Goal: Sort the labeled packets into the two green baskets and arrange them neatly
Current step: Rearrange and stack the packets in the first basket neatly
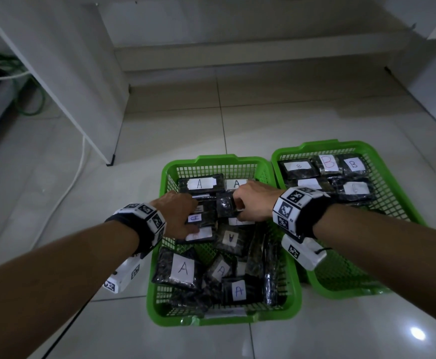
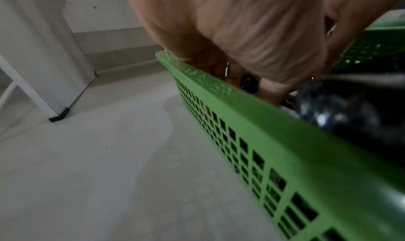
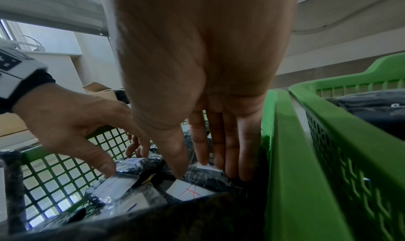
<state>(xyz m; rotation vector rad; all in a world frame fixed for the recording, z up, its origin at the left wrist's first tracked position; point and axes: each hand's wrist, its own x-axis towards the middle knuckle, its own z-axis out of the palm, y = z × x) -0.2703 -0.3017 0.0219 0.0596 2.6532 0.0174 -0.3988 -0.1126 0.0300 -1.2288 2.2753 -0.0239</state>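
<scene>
On the tiled floor (image 1: 159, 125) stand two green baskets side by side, their long rims touching. Both hands reach into the left basket (image 1: 157, 257), which holds black packets with white labels marked A. Toward its near end the A packets (image 1: 178, 269) lie tumbled at odd angles, some leaning on edge against the wall next to the right basket; at its far end two lie flat in a row. The left hand (image 1: 179, 213) presses down with spread, fairly straight fingers on flat packets by the basket's left wall, thumb tip on a label. The right hand (image 1: 253, 200) has straight fingers pointing down onto a packet (image 1: 226, 204) near the basket's middle, touching rather than clasping it. The right basket (image 1: 403, 177) holds B packets (image 1: 353, 165) laid flat in rows at its far end.
</scene>
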